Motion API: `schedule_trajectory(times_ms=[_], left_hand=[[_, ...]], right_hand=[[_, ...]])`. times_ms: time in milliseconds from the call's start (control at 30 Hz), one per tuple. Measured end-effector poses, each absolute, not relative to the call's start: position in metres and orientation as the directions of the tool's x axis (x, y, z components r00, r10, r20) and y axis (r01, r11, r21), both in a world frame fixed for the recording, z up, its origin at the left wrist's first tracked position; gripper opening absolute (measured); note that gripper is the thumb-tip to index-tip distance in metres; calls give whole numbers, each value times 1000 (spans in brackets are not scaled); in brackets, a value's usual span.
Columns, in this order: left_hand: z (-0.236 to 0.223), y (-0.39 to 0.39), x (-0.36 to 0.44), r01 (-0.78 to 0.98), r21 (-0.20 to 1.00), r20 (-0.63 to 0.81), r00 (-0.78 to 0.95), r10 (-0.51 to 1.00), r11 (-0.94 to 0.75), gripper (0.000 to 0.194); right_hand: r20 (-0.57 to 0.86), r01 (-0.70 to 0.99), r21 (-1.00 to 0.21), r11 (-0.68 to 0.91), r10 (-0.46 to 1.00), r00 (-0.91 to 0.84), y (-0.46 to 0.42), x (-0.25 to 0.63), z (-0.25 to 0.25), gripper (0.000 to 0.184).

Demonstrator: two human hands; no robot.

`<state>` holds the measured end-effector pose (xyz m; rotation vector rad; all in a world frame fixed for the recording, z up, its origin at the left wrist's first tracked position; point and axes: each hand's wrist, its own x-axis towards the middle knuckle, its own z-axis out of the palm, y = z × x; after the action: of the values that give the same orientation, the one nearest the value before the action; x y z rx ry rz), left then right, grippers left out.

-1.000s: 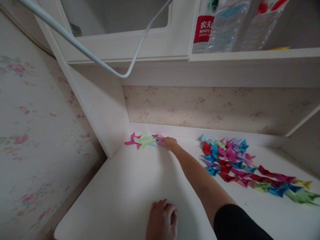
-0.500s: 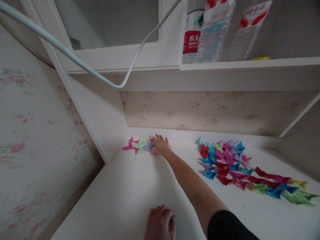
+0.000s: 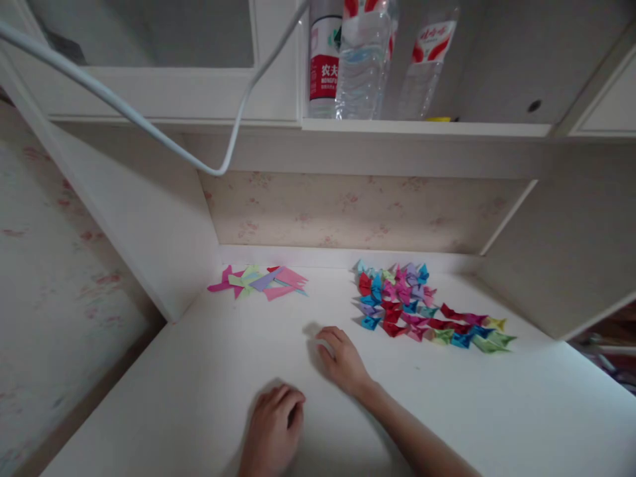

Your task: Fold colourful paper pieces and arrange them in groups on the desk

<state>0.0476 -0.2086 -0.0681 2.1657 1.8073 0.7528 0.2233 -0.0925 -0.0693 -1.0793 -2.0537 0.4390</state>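
My left hand (image 3: 275, 424) rests on the white tabletop near the front, fingers curled in and thumb beside them; only a dark gap shows between. Farther right and a bit deeper, my right hand (image 3: 340, 358) hovers over or touches the surface, thumb and fingers bent but apart, with bare white between them. Flat folded paper pieces (image 3: 293, 277) in pink, green and red lie loosely piled at the back left, a purple folded paper (image 3: 267, 279) on top. Opened-out, many-coloured folded paper figures (image 3: 402, 291) stand in rows at the back right, apart from both hands.
A white cable (image 3: 149, 129) hangs across the upper left. Above the table, a shelf (image 3: 422, 129) holds plastic bottles (image 3: 362, 73). White side panels (image 3: 134, 212) bound the desk on the left and right, and a flowered wall (image 3: 348, 209) closes the back.
My right hand has let go of the purple folded paper on the left pile and drawn back toward me. The left hand stays curled on the table. The view has turned right.
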Motion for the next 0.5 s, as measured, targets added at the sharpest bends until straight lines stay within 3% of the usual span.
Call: schedule_trajectory(times_ms=[233,333,400,500], left_hand=[[-78,-209,47,838,487,268,122,956,-244,16],[-69,-210,71,773,597,217,101,971,-214,19],[-53,-206,100,712,654,181,182,967,-256,21],[-29,-183,149,688,610,222,327,918,-393,19]], right_hand=[[249,628,-764,148,965,76,-117,373,-87,30],[119,461,-887,-12,960,253,-121,403,-93,37],[70,319,-947,-46,936,345,-118,410,-93,42],[54,215,-976,-39,910,411,-111,411,-91,44]])
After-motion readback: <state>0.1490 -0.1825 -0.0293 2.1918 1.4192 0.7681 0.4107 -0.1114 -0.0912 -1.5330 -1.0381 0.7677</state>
